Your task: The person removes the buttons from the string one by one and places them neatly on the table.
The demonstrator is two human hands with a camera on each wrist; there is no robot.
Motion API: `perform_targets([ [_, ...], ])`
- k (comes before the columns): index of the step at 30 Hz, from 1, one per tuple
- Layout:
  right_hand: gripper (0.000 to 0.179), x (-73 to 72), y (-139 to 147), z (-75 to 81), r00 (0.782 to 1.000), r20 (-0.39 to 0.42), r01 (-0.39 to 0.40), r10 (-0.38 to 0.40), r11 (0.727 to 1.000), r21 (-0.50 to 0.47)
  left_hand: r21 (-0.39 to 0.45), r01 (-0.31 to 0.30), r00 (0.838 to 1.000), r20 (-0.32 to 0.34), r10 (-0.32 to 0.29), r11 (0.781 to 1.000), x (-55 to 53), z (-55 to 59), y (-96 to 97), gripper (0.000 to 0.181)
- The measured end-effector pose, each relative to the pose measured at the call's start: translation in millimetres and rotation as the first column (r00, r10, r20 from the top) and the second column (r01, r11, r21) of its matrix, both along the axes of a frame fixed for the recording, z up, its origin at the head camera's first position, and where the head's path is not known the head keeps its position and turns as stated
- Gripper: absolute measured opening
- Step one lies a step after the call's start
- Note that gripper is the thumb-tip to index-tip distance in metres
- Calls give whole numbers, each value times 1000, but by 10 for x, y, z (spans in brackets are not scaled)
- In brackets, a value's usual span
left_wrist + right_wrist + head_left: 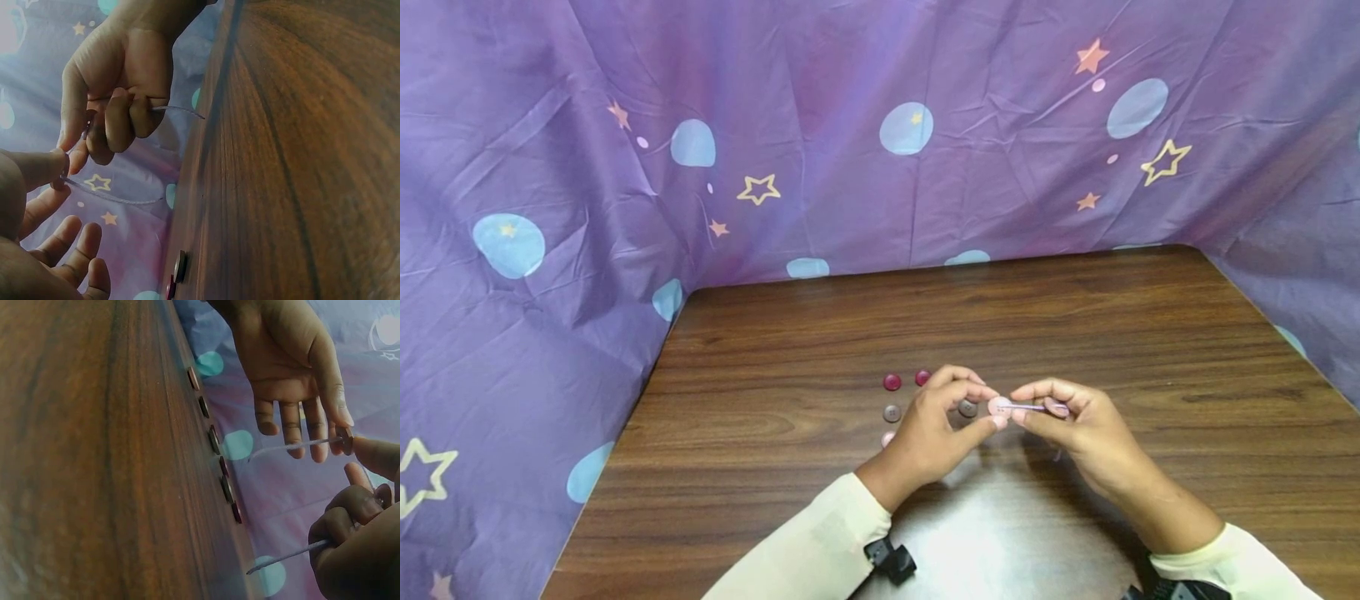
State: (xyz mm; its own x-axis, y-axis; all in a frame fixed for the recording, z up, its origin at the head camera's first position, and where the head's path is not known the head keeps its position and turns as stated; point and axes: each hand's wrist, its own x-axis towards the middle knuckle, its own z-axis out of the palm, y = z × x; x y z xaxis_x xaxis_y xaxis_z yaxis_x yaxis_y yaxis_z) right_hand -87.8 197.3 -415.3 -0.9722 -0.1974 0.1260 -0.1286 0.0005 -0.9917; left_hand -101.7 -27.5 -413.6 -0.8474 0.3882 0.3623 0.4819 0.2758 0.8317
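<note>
Between the thumb and index finger of my left hand (928, 429) is a pale pink button (999, 407). A light purple string (1028, 407) passes through it, and one loose end hangs free in the left wrist view. My right hand (1086, 425) grips the string close beside that button, thumb and index finger near its edge. A second button (1056, 407) shows at the right hand's fingers, on or against the string. The string's other end (287, 556) sticks out below the curled right fingers. Both hands are raised above the table.
On the brown wooden table (775, 350) lie several buttons: dark red (892, 382), another dark red (922, 377), grey-brown (892, 413), another grey-brown (967, 408) and pink (887, 438). My left hand partly covers this group. A purple patterned curtain (850, 208) hangs behind the table.
</note>
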Motion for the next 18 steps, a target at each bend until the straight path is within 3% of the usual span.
perform_targets([
  [18, 14, 18, 6, 28, 994, -59, 95, -89, 990, 104, 26, 13, 999, -32, -12, 1000, -28, -24, -28, 24],
])
